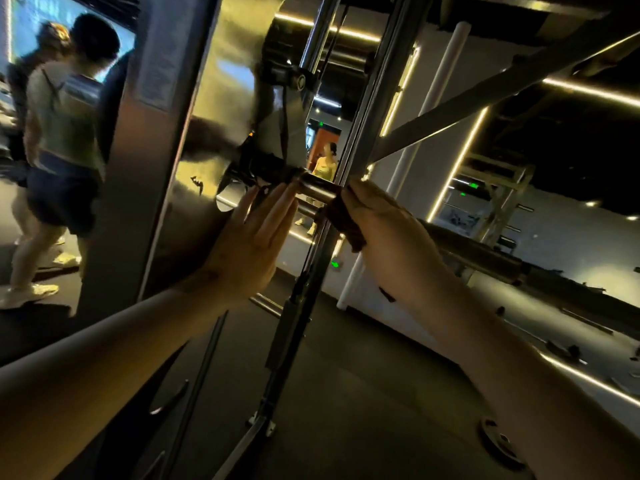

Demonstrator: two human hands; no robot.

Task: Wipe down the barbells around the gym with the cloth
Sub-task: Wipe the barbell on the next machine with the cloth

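A steel barbell (478, 252) runs from the middle of the view out to the right, its sleeve end (317, 188) near the rack's guide rod. My right hand (384, 233) grips a dark cloth (341, 221) wrapped around the bar just right of the sleeve. My left hand (254, 237) is held with straight fingers beside the bar's left end, fingertips near the sleeve and the dark bracket there.
A wide metal upright (162, 161) of the rack stands at left, and guide rods (360, 133) cross the middle. Two people (62, 140) stand at far left, another person (325, 164) far behind. Dark gym floor lies below, with lit strips on the right.
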